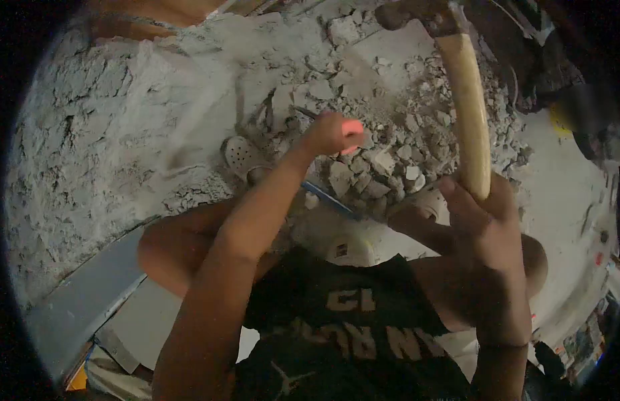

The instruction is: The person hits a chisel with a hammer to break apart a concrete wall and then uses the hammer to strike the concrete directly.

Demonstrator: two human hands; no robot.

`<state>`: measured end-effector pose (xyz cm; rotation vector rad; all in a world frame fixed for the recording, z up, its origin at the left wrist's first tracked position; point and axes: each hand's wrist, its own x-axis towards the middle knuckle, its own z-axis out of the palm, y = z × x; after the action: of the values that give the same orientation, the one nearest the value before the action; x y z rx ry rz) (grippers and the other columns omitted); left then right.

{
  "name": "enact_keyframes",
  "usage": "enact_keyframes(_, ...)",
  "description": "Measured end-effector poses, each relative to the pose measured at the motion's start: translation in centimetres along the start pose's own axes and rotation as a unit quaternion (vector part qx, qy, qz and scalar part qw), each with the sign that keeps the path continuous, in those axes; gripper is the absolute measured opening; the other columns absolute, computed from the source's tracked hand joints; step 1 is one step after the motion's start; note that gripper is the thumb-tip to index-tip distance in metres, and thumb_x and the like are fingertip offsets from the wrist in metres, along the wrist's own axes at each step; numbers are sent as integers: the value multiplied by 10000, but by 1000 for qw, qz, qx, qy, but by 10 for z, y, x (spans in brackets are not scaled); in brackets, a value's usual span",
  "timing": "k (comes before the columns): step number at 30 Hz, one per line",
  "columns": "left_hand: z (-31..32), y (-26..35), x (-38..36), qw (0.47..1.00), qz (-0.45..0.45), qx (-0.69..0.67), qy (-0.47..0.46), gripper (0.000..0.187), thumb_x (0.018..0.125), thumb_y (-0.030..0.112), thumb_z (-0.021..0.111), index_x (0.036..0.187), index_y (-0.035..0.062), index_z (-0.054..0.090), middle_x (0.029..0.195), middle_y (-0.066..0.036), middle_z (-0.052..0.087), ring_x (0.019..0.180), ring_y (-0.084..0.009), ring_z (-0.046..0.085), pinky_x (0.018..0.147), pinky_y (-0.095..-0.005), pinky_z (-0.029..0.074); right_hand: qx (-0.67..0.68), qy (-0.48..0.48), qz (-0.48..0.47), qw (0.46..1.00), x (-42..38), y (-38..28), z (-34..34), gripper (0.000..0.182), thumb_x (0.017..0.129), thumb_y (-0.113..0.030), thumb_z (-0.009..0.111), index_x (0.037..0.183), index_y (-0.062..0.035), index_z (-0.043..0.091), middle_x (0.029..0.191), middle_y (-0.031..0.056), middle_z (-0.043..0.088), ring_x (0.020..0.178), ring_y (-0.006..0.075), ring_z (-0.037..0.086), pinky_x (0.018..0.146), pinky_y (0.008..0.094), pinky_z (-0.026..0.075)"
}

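Note:
My right hand [483, 220] is wrapped round the lower end of the wooden handle of a hammer [469, 107]. The hammer is raised upright, its dark metal head at the top of the view. My left hand [325, 134] is closed round a chisel with an orange-red grip [352, 136]. The chisel's dark shaft [304, 112] points up and left, toward the base of the rough grey wall [89, 134]. Broken rubble [383, 160] lies beneath and to the right of my left hand.
Between my feet, in perforated clogs [243, 157], lies a blue bar [328, 198]. A grey panel [89, 294] runs along the lower left. Dark equipment with a yellow part [560, 119] stands at the right, and assorted items [590, 334] lie at the lower right.

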<state>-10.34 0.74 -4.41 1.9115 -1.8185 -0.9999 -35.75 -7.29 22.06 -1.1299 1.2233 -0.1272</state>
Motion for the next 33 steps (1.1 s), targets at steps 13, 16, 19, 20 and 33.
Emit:
enact_keyframes(13,-57,-139,19,904,45,-159,394,367,852,375,669,1051,68,635,1022,-52,654,943,-187,614,816,-337,501,43,-4,1,999,5,-1,9,184,840,-172,666,824,-29,552,698,-26,477,633,72,441,563,247,363)
enact_keyframes(16,-6,-99,7,823,107,-438,345,457,927,445,462,982,32,650,903,-48,647,799,-164,603,718,-308,491,3,-37,9,999,8,-2,2,186,845,-171,663,854,-19,557,736,-14,503,673,78,466,592,250,380)
enact_keyframes(19,43,-47,-5,819,12,-488,301,417,889,405,527,948,17,667,897,-55,663,796,-175,622,718,-318,501,9,-29,16,999,6,-6,7,207,867,-134,659,969,13,554,793,12,553,725,100,546,643,256,459)
enact_keyframes(20,48,-15,-12,827,-68,-474,294,362,852,363,588,930,20,673,866,-59,670,776,-167,627,704,-316,501,53,-3,27,998,3,-9,10,241,887,-96,656,1053,38,543,821,29,584,748,119,611,673,261,528)
enact_keyframes(33,-26,-24,40,941,69,-186,274,231,724,244,741,840,52,684,741,-96,674,643,-225,658,614,-343,519,0,73,0,997,-1,-1,4,285,854,-89,697,1031,37,513,859,43,569,835,126,592,777,282,514)
